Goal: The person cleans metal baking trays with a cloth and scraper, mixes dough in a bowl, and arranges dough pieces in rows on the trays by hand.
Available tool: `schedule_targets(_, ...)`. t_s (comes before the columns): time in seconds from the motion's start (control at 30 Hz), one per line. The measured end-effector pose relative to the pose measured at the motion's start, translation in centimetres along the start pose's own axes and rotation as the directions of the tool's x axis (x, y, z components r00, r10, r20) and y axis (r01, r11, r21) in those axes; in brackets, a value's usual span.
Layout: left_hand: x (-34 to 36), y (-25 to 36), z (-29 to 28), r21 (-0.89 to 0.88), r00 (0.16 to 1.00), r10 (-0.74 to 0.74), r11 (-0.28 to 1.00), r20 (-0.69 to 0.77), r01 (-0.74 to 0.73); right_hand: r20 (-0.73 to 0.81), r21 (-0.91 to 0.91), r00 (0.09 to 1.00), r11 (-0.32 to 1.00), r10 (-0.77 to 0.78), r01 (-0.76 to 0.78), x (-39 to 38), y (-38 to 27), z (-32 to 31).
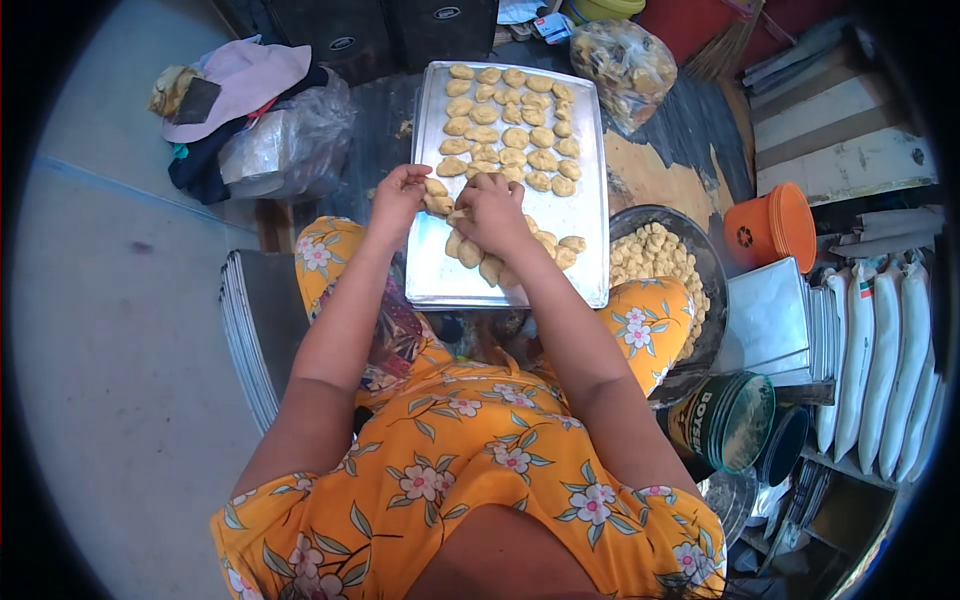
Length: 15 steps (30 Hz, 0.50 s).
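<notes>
A metal baking tray (pixel 590 215) lies across in front of me, with rows of small yellowish dough pieces (pixel 482 134) on its far half. At the tray's left edge my left hand (pixel 398 205) is closed, its thumb and fingertips on a lumpy piece of dough (pixel 437 197). My right hand (pixel 490 214) is curled palm down just beside it, with its fingertips on a small bit of dough. Part of what the right fingers hold is hidden under the hand. A loose pile of dough pieces (pixel 468 252) sits on the near half of the tray, partly under my right wrist.
Right of the tray stands a dark round basin (pixel 713 325) heaped with small dough balls (pixel 655 255). Beyond it are an orange bucket (pixel 765 228), stacked metal trays (pixel 765 318) and filled white bags (pixel 880 360). More trays (pixel 250 330) lean at left, near a plastic-wrapped bundle (pixel 285 145).
</notes>
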<state>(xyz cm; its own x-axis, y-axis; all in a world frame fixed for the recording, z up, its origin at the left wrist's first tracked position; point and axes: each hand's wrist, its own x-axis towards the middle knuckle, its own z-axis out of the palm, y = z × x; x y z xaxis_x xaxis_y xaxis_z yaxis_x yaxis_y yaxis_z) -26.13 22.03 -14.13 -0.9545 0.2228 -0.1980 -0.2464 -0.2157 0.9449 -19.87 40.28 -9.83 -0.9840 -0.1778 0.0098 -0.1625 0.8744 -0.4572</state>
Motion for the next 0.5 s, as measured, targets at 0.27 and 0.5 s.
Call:
schedule_targets(0.27,-2.7,2.7,0.7,0.747,0.935,0.114,0.573,0.335,-0.338,-0.226,0.605,0.952,0.796,0.204,-0.027,1.2,1.1,-0.8)
schedule_targets(0.5,-3.9,2.3,-0.7,0.723,0.968,-0.057,0.677,0.244,-0.142,-0.184,0.118,0.982,0.991,-0.039,0.062,2.0,1.2,1.5)
